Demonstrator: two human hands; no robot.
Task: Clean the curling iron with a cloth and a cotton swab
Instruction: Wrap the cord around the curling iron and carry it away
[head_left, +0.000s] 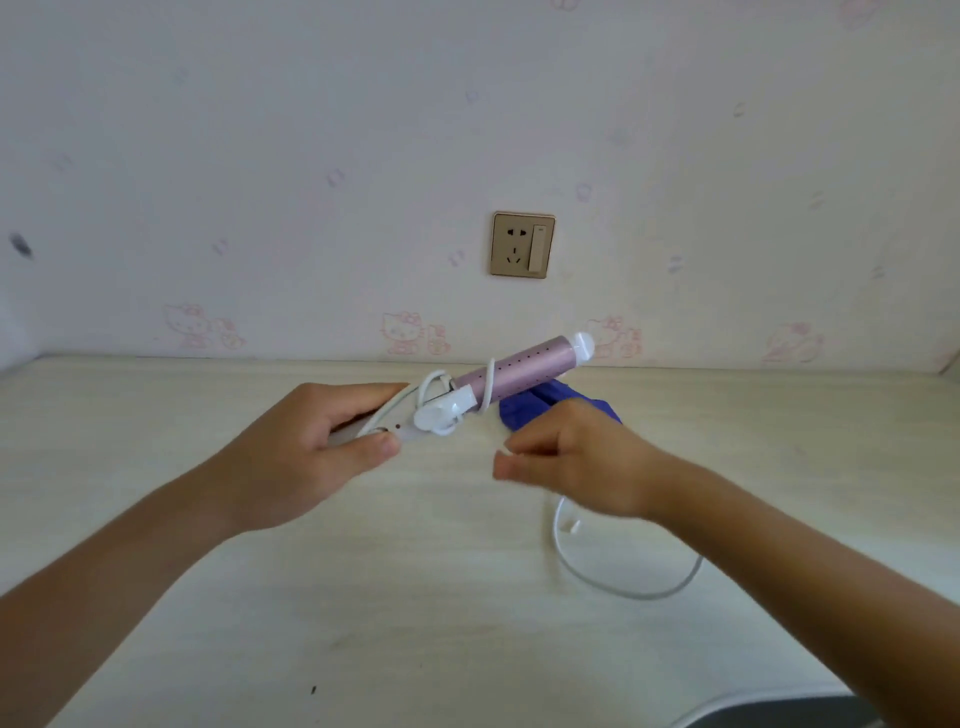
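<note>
Our left hand (291, 452) has its fingers wrapped around the white handle of the curling iron (498, 379), thumb pressed near the buttons, so most of the handle is hidden inside the grip. The iron is lifted off the table, its pink perforated barrel angled up and to the right, ending in a white tip. A white cord (613, 577) loops around the barrel and hinge, then reappears under our right wrist as a curve lying on the table; the stretch between is covered by the hand.

Our right hand (576, 462) hovers just beside the handle with fingers curled narrowly; the fingertips are blurred, and we cannot tell whether they pinch anything.

Behind that hand a blue cloth (524, 410) lies on the table (415, 597), mostly hidden by the hand and barrel. We cannot make out a cotton swab.

The table is pale, lightly grained and slightly smudged. It meets a wall papered with faint pink cartoon cats, holding a beige socket (522, 245).
</note>
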